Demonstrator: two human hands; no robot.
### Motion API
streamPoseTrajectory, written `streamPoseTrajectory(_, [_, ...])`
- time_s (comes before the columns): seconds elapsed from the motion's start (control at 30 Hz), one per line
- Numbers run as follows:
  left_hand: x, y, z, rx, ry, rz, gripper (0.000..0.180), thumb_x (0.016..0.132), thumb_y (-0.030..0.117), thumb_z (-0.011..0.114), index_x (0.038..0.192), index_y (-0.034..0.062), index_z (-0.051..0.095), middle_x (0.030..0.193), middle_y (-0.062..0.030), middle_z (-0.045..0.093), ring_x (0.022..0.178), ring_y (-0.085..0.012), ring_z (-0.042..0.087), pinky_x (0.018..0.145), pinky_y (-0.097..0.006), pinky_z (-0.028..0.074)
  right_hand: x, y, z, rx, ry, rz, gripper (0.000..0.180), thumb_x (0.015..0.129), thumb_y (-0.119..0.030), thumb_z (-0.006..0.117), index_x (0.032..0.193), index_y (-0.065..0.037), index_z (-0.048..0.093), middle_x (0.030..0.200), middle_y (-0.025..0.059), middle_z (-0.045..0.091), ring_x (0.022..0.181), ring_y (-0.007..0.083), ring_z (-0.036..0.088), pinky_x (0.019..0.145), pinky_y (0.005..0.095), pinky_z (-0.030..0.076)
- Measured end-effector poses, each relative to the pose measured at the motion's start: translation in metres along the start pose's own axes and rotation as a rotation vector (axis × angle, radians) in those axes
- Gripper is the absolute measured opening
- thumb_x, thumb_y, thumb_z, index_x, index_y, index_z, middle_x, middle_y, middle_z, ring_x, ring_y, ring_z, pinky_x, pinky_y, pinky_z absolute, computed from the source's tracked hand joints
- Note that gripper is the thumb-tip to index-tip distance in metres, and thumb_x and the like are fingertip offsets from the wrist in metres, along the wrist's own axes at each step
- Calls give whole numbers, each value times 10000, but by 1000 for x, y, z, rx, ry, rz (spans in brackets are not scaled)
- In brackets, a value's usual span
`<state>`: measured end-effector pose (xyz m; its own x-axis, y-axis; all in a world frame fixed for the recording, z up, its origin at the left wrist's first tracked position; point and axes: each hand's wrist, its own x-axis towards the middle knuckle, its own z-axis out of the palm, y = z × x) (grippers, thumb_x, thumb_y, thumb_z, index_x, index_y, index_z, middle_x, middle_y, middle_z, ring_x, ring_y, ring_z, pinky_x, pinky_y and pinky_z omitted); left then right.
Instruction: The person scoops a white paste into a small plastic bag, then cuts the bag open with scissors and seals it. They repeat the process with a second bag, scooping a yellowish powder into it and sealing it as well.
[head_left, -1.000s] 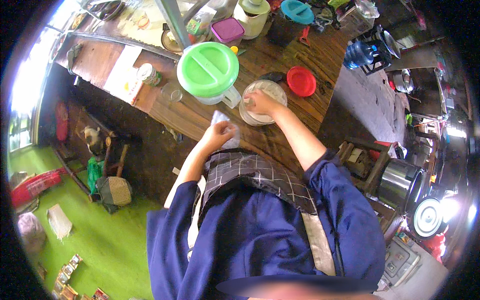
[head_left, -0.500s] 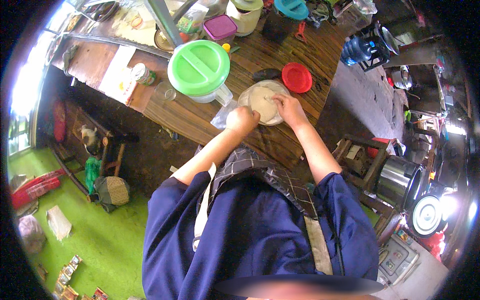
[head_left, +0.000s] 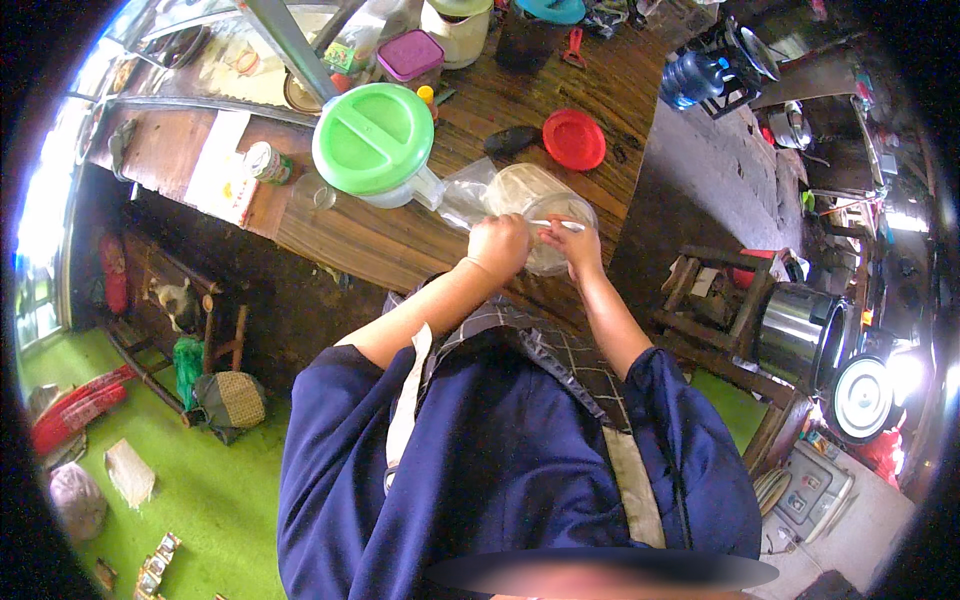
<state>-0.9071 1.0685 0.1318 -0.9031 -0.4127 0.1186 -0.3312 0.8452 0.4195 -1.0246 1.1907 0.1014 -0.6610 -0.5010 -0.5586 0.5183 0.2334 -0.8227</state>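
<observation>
While both fists, left hand point(head_left: 497, 246) and right hand point(head_left: 572, 246), grip the clear jar point(head_left: 535, 205), its contents stay unreadable.

I wear a dark blue short-sleeved shirt point(head_left: 520, 470) under a dark checked apron point(head_left: 540, 345) with pale straps; my forearms are bare.

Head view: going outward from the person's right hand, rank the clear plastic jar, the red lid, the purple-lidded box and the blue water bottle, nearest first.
From the right hand:
1. Clear plastic jar: touching it, just above the hand.
2. Red lid: on the wooden table, straight beyond the jar.
3. Purple-lidded box: far table edge, up and left.
4. Blue water bottle: up and right, off the table; too close to the box to rank surely.
</observation>
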Motion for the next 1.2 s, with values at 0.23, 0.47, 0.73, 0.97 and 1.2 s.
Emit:
streamPoseTrajectory(0.23, [7,-34,-9,64,-42,-150,198,755,195,518,668,40,604,711,-140,610,632,-289,622,591,-387,513,-18,-39,-4,214,-29,-23,264,853,-59,526,1057,108,511,933,191,600,856,261,627,731,264,538])
streamPoseTrajectory(0.47, [-7,-69,-40,-1187,-272,-709,305,715,296,671,841,28,601,725,-72,599,619,-182,556,567,-326,448,-11,-59,-14,272,-37,-16,245,844,-47,527,1035,105,514,931,192,604,824,267,633,716,275,549])
streamPoseTrajectory(0.73, [0,-40,-60,-1428,-60,-867,220,740,199,674,855,33,587,645,12,498,547,-86,468,486,-222,414,-22,-118,-14,124,-188,-52,249,845,-92,534,1012,93,542,889,182,623,801,234,640,693,253,549])
streamPoseTrajectory(0.97, [2,-27,-41,-1659,84,-885,205,838,228,590,890,32,622,593,18,478,470,-84,442,436,-228,425,-41,-132,19,-200,-271,-85,226,842,-105,537,978,71,576,869,151,630,745,197,644,654,259,546])
streamPoseTrajectory(1.2, [-16,-25,-46,-1741,26,-860,251,862,248,561,942,17,619,583,-2,487,447,-93,455,426,-234,440,-82,-77,72,-1081,-446,-879,286,720,10,542,977,-75,633,850,138,606,758,312,596,703,364,501])
